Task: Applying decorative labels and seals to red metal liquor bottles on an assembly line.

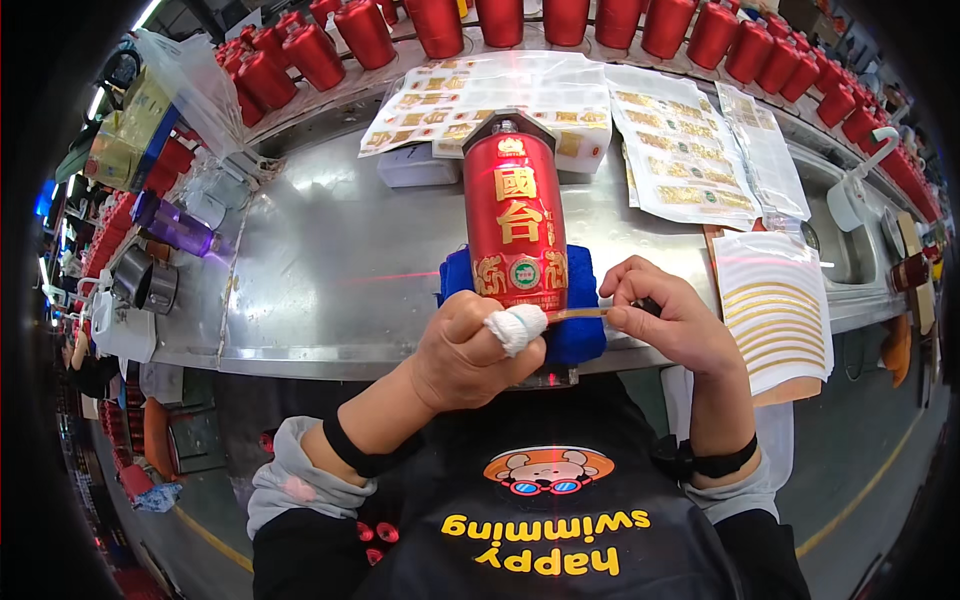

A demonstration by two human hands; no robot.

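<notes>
A red bottle [513, 215] with gold lettering lies tilted in front of me, its neck end away from me and resting in a dark angular holder [540, 131]. Its lower part rests on a folded blue cloth [580, 340]. My left hand [470, 350], one digit wrapped in white, is closed at the bottle's near end, the wrapped tip against a thin gold strip [578, 314]. From there the strip runs right to my right hand [672, 318], which pinches its other end. Something dark shows in the right hand; its kind is unclear.
Sheets of gold labels [685, 150] lie at the back right. Curved gold strips line a white sheet [775, 300] at the right. Rows of red bottles [435, 28] stand along the back. A purple flask [175, 225] and metal pot [148, 278] are at left, a sink [850, 230] far right.
</notes>
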